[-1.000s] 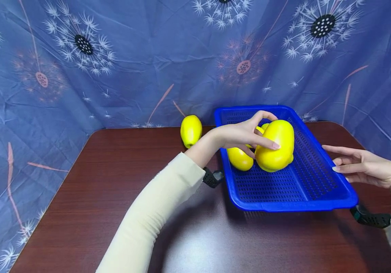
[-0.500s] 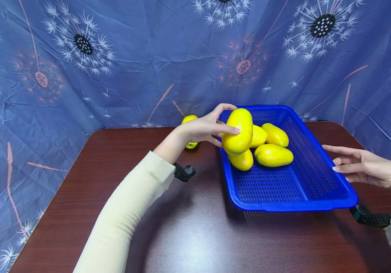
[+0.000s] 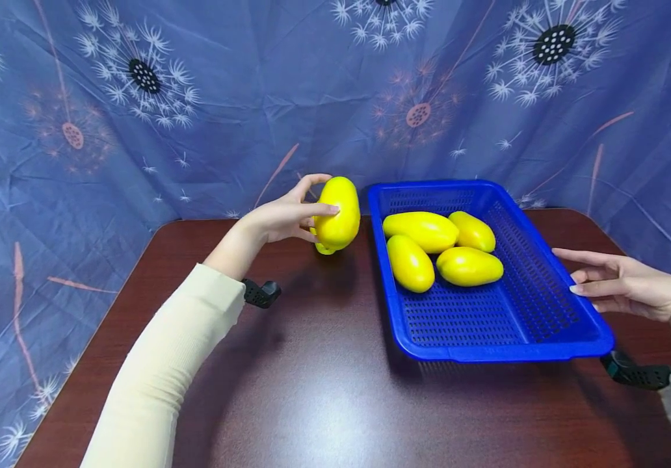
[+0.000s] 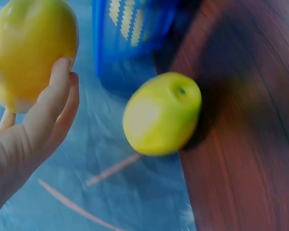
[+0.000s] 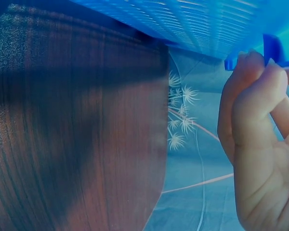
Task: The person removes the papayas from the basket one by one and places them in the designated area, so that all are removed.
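My left hand [image 3: 283, 218] holds a yellow mango [image 3: 339, 213] in the air at the back of the table, left of the blue basket [image 3: 502, 354]. A second mango [image 4: 161, 115] stands on the table just behind the held one, mostly hidden in the head view but plain in the left wrist view. My right hand [image 3: 634, 286] pinches the basket's right rim between thumb and fingers, as the right wrist view [image 5: 260, 101] also shows. Inside the basket lie several mangoes [image 3: 470, 266], grouped towards its left and back.
A dark red-brown wooden table [image 3: 289, 377] lies under everything. Behind it hangs a blue curtain [image 3: 224, 130] with dandelion prints, close to the table's back edge. Black bands [image 3: 262, 294] with cameras sit on both wrists.
My left hand has lifted a mango from over the basket and carried it left, past the basket's left rim, to in front of the table mango. My right hand and the basket stay put.
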`<state>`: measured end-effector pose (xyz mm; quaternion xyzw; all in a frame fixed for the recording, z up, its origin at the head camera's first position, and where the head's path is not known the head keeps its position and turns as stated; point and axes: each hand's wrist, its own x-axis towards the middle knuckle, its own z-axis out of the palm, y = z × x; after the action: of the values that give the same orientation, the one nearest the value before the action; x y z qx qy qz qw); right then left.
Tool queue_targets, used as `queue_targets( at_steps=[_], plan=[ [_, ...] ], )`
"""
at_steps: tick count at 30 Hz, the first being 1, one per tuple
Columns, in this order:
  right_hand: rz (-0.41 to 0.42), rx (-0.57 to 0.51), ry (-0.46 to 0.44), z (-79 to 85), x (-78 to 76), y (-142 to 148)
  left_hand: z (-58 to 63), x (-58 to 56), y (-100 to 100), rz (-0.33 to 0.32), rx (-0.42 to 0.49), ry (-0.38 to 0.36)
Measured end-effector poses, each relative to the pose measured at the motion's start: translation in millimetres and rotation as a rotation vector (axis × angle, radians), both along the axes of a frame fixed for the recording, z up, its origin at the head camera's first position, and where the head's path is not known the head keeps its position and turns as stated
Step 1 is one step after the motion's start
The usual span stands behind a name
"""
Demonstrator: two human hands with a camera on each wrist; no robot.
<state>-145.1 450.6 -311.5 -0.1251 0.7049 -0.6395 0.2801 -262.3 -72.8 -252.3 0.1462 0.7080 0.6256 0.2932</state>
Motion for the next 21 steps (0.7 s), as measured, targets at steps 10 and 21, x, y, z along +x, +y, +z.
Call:
queue_targets(
  at_steps=[10, 21],
  plan=[
    [0.014, -0.035, -0.014, -0.4, -2.6, -2, -15.6, -8.3, -43, 0.13, -0.021, -0.023],
    [0.014, -0.036, -0.005, -1.3, -1.6, 1, -48.3, -19.5, -63, 0.293, -0.092, -0.051]
  ],
)
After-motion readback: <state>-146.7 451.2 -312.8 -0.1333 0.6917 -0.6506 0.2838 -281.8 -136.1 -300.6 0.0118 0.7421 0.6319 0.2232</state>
